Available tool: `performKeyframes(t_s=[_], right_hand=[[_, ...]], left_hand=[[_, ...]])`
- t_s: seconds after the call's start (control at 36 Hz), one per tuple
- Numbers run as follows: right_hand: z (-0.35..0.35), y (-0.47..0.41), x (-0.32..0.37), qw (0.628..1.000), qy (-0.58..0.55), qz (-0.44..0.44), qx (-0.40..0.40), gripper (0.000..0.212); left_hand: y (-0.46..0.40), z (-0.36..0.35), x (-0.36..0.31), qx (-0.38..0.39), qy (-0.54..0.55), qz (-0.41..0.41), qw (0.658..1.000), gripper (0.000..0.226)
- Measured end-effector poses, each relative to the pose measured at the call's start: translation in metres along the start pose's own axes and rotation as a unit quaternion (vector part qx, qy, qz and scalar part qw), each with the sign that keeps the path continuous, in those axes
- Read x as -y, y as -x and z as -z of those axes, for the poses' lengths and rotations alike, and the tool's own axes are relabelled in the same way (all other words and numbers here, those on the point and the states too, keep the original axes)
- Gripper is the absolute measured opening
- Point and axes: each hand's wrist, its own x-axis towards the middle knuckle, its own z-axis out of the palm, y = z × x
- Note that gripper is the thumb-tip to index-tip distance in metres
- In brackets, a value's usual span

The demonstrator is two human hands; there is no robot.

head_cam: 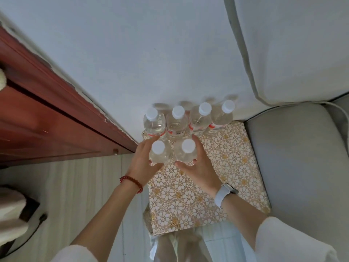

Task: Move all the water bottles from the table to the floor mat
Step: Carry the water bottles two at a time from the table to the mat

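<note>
Several clear water bottles with white caps stand on a small table covered by a gold floral cloth (222, 159). A back row of bottles (177, 120) lines the wall side. In front of it stand two more. My left hand (142, 159) wraps the front left bottle (158, 152). My right hand (198, 163) wraps the front right bottle (186, 150). Both bottles are upright, and their bases are hidden by my fingers. No floor mat is in view.
A white wall lies behind the table. A red-brown wooden door frame (56, 114) runs along the left. A grey sofa seat (302, 157) and cushion (292, 48) adjoin the table on the right. Pale floor (85, 186) lies to the lower left.
</note>
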Motion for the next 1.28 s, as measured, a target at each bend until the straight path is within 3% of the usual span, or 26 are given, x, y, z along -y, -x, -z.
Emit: performKeyframes(t_s=[0.11, 0.31, 0.67, 0.92, 0.97, 1.08, 1.17, 1.28], right_hand=[[0.005, -0.007, 0.005, 0.998, 0.057, 0.002, 0.007, 0.079], [-0.005, -0.019, 0.012, 0.999, 0.022, -0.004, -0.045, 0.071], [-0.012, -0.032, 0.017, 0.998, 0.004, -0.017, -0.058, 0.084], [-0.007, -0.011, 0.026, 0.998, -0.038, -0.050, -0.002, 0.104], [-0.003, 0.004, 0.030, 0.995, -0.029, -0.096, 0.005, 0.097], [-0.003, 0.045, 0.047, 0.985, 0.039, -0.155, 0.070, 0.060], [-0.018, 0.078, 0.072, 0.981, 0.071, -0.131, 0.128, 0.039], [-0.053, 0.121, 0.113, 0.970, 0.114, -0.048, 0.210, 0.028]], left_hand=[[0.002, 0.001, -0.004, -0.036, -0.041, -0.009, 0.998, 0.072], [-0.006, 0.005, -0.013, -0.062, -0.026, -0.028, 0.997, 0.068], [-0.011, 0.007, -0.014, -0.077, -0.029, -0.021, 0.996, 0.066], [0.004, 0.001, -0.020, -0.085, -0.029, 0.009, 0.996, 0.082], [0.018, 0.003, -0.027, -0.105, -0.014, 0.031, 0.994, 0.080], [0.073, 0.019, -0.037, -0.172, 0.018, 0.099, 0.980, 0.057], [0.126, 0.035, -0.031, -0.196, 0.016, 0.154, 0.968, 0.043], [0.201, 0.064, -0.014, -0.255, 0.041, 0.216, 0.942, 0.038]])
